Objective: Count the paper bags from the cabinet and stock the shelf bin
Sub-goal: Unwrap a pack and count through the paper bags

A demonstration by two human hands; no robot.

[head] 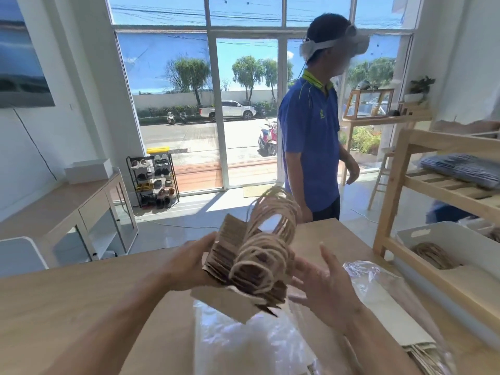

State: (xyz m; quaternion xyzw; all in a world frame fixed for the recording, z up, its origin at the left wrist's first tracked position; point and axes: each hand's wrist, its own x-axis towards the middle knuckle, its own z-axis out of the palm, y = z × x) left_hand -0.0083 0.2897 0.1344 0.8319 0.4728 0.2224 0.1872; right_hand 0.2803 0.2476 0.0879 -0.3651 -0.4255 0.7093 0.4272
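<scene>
Sunlit shop, wooden desk (81,299) | left hand (186,263) grip clenched on paper bags (243,269), held above desk, handles up for counting | right hand (322,288) released beside stack | shelf bin (460,239) far right

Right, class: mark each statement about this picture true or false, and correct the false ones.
1. The left hand grips a stack of paper bags. True.
2. The right hand is clenched in a fist. False: it is open, fingers spread beside the bags.
3. The white bin on the shelf is empty. False: twine-handled bags already lie in it.
4. Clear plastic wrap lies on the table. True.
5. A person in a blue shirt stands beyond the table. True.
</scene>
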